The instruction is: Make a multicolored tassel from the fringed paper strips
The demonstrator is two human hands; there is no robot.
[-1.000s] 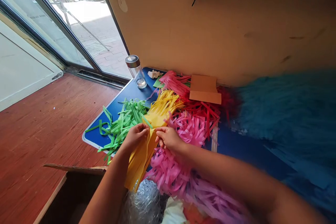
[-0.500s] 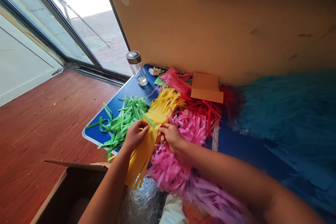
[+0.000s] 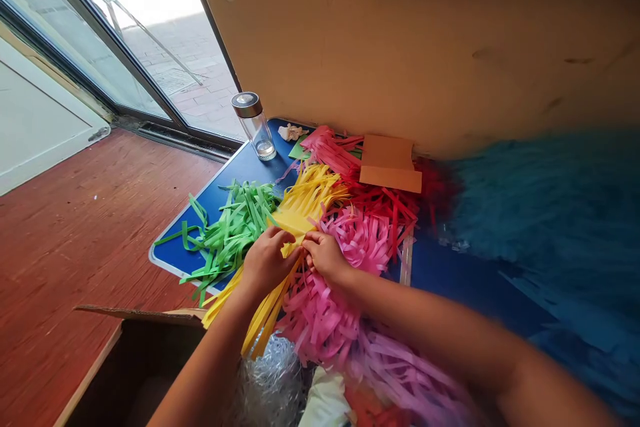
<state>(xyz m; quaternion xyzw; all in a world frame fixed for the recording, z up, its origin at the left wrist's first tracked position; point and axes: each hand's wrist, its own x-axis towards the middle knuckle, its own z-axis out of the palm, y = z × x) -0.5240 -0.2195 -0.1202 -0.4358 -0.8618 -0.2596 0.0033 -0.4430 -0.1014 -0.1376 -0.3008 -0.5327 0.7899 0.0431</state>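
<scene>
Looking down from the head camera, I see closest to me an open cardboard box at the lower left and a wad of crinkled clear plastic beside it. Both forearms reach forward over these.

My left hand is curled closed, its fingers folded down onto the yellow fringed paper, with the thumb pressed against the paper's uncut band. My right hand sits just beside it, the two hands almost touching. Its thumb and fingertips are pinched tight on the same band, with no gap showing between them. The yellow sheet lies between the hands. Its near fringe hangs off the blue table edge toward the box, and its far fringe fans out over the tabletop.

Green strips lie in a loose heap left of the left hand. Pink fringed paper is piled under and beyond the right wrist. Farther back, red strips spread toward the wall, with a cardboard piece resting on them. A blurred teal mass fills the right side; I cannot tell what it is. At the table's far corner stands a glass jar with a metal lid, upright, and near it lies a crumpled white scrap. Past that is the window.
</scene>
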